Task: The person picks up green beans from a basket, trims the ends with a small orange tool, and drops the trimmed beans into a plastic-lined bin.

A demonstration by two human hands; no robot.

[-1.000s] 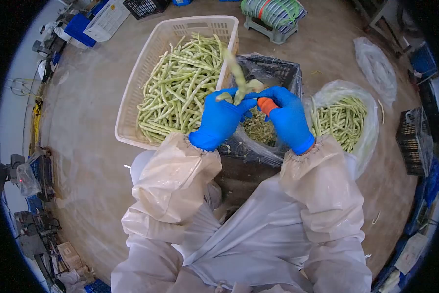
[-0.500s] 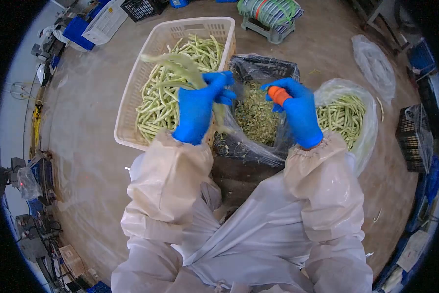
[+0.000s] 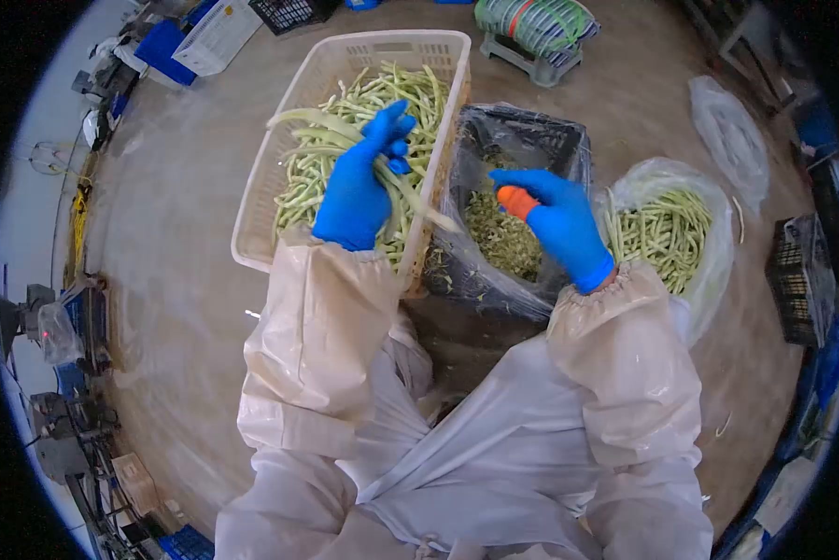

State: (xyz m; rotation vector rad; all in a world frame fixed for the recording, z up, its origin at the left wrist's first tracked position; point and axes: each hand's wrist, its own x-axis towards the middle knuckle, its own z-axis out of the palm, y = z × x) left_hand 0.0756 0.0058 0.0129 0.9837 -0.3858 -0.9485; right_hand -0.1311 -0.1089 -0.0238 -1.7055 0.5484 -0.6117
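Observation:
My left hand [image 3: 356, 191], in a blue glove, is closed around a few long, pale green bean pods [image 3: 312, 119] above the light plastic crate [image 3: 251, 201]. Their other ends stick out below the hand toward the right. Many more green beans [image 3: 293, 191] fill that crate. Over the right side of the black plastic-lined crate [image 3: 569, 140] is my right hand [image 3: 555, 219], also gloved in blue. An orange sleeve [image 3: 515, 201] appears to cover its thumb, with the index finger close above. Anything pinched there is too small to make out. Chopped green trimmings [image 3: 503, 238] lie below.
A clear plastic bag [image 3: 718, 271] of beans [image 3: 667, 238] stands to the right. Beyond it are another plastic bag [image 3: 729, 131] and a dark crate [image 3: 797, 280]. A small stool [image 3: 541, 70] carries a striped bundle [image 3: 541, 23]. Equipment lines the left wall.
My left hand has shifted left with its bean pods, away from the lined crate. The right hand is slightly lower, its fingers closer together. The whole view has shifted slightly.

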